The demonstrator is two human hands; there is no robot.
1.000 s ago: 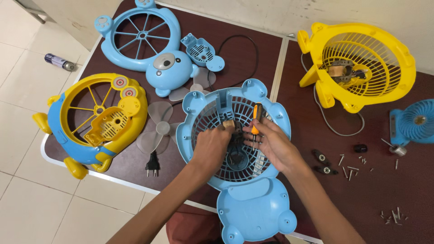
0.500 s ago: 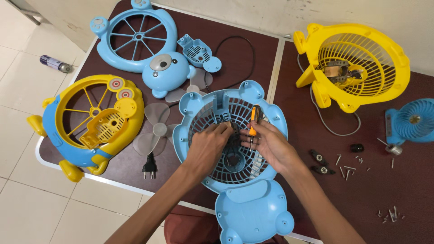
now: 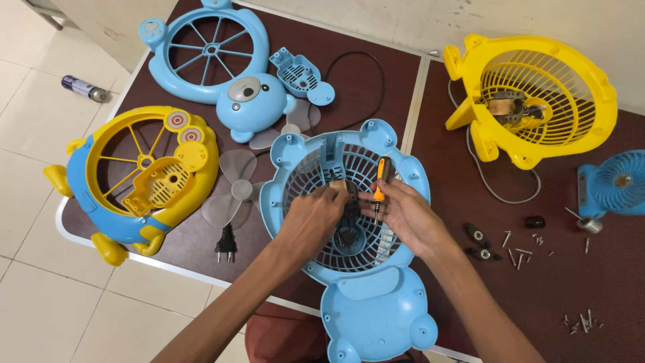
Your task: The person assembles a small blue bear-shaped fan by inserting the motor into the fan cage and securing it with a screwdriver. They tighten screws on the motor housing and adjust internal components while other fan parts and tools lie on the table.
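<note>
Right, both forearms are reaching up from the bottom edge and converging over the blue fan housing (image 3: 349, 222), which is lying grille-up near the front edge of the dark brown table (image 3: 201, 81), its bear-shaped base pointing back toward the person. The left hand (image 3: 310, 218) is arching palm-down over the grille, fingers curling and pinching at a small tan part (image 3: 334, 180) near the middle of the grille. The right hand (image 3: 406, 215) is coming in from the other side, fingers wrapping around an orange-and-black screwdriver (image 3: 381, 178) whose handle is sticking up above the knuckles while the tip is pointing down into the grille. Just left of the housing, a translucent grey fan blade (image 3: 232, 191) and a black plug (image 3: 226, 243) are lying on the table. To the right, loose screws (image 3: 517, 252) are scattering beside the wrist. Further left, a yellow-and-blue fan front (image 3: 138, 181) is sitting at the table edge. Beyond, a blue fan front with a bear face (image 3: 222, 64) is lying flat, and at far right a yellow fan housing (image 3: 537, 97) is standing tilted with its motor showing.
</note>
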